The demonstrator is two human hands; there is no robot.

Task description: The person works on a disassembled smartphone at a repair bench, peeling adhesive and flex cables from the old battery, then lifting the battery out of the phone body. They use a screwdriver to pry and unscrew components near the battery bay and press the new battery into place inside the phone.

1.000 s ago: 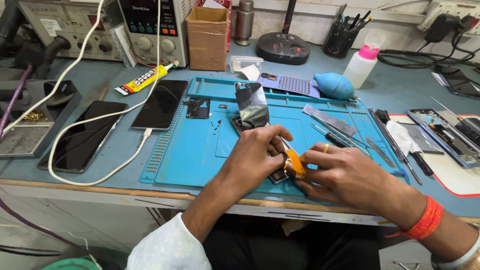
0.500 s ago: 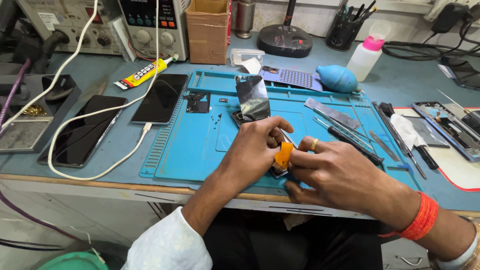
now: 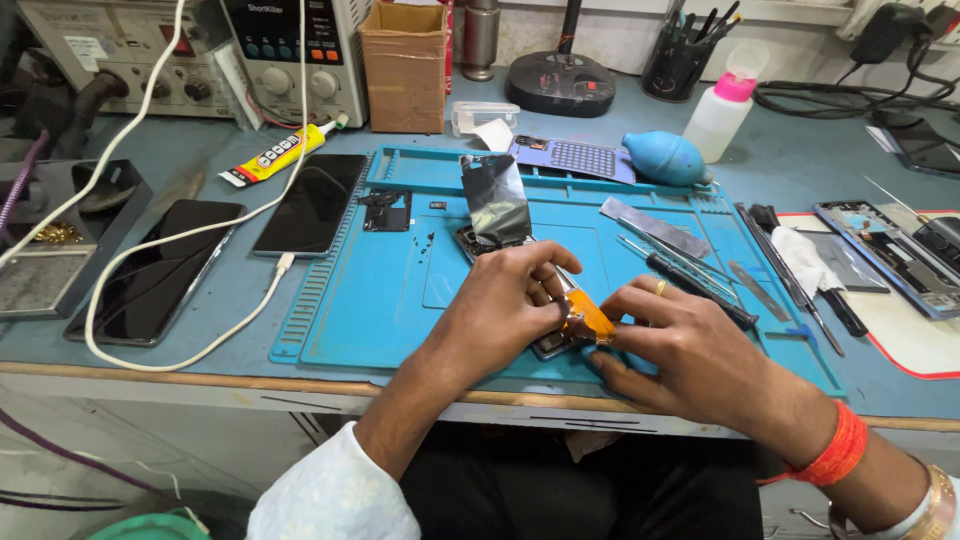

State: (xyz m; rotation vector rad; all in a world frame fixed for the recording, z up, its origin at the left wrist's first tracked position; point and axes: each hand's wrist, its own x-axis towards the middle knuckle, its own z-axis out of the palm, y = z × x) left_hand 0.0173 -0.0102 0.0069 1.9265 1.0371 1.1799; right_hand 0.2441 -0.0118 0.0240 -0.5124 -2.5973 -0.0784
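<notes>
Both hands [image 3: 510, 295] [image 3: 690, 345] pinch orange tape [image 3: 588, 318] between their fingertips.

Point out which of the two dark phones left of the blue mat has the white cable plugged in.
The phone touching the mat's left edge: the white cable enters its bottom end. The other phone, farther left, has none plugged in.

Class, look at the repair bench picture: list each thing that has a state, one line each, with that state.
Opened phone: on the blue mat, panel lifted, inside exposed.
Orange tape: pinched between both hands.
Left hand: fingers closed on the tape.
Right hand: fingers closed on the tape.
Phone with white cable: plugged in, screen dark.
Glue tube: lying flat, capped.
Spray bottle: upright.
</notes>
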